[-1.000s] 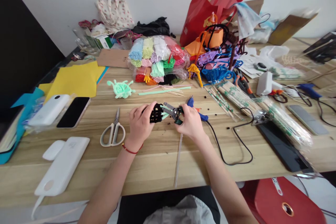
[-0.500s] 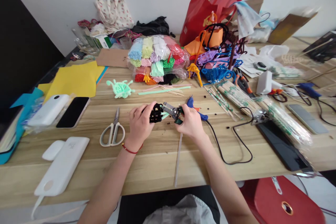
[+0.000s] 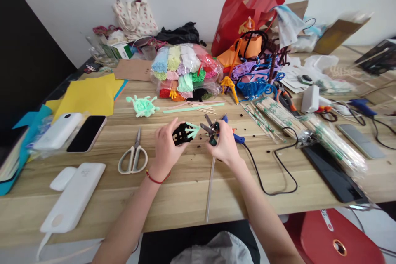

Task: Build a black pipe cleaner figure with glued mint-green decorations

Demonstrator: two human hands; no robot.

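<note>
Closed around a black fuzzy lattice piece point(image 3: 181, 135), my left hand point(image 3: 167, 142) holds it above the table. Mint-green strips point(image 3: 193, 130) stick out of its right end and converge to a point. My right hand point(image 3: 227, 142) grips wire-stripper pliers point(image 3: 210, 128), whose jaws are spread apart just right of the strips, not touching them. Behind my right hand lies a blue glue gun point(image 3: 239, 138), partly hidden. A clear glue stick point(image 3: 210, 189) lies below the pliers. White-handled scissors point(image 3: 133, 157) rest left of my left hand.
A mint-green fuzzy piece point(image 3: 142, 106) and loose sticks point(image 3: 201, 107) lie beyond my hands. Further back sits a bag of coloured pipe cleaners point(image 3: 185, 64). The glue gun's black cord point(image 3: 276, 165) loops at right. Phones and a white power bank point(image 3: 74, 198) lie at the sides.
The pliers' jaws have opened and drawn back right from the mint-green strips. My left hand has turned the black piece, so its strips show more fully.
</note>
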